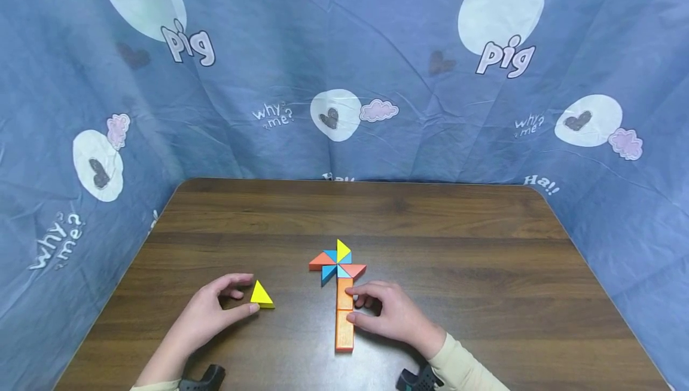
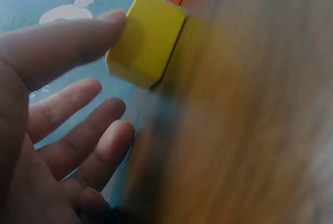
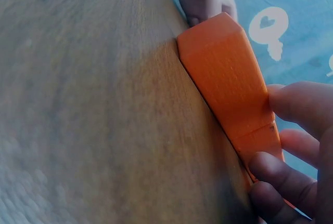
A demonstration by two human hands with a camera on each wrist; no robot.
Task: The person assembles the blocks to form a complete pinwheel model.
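My left hand [image 1: 207,312] touches the lower left corner of a yellow triangular block [image 1: 261,296] with its thumb; its other fingers are apart from the block. In the left wrist view, the thumb [image 2: 78,42] lies against the yellow block's [image 2: 148,37] flat side. My right hand [image 1: 393,313] rests against two orange rectangular blocks standing end to end in a column. Its index finger touches the upper orange block [image 1: 344,291], its thumb the lower orange block [image 1: 344,332]. Above the column lies a pinwheel shape of blue, orange-red and yellow triangular blocks [image 1: 352,269].
All the blocks lie on a brown wooden table [image 1: 457,247]. A blue printed cloth [image 1: 344,50] hangs behind it and along both sides. Dark wrist devices [image 1: 207,378] show at the bottom edge, one on each wrist.
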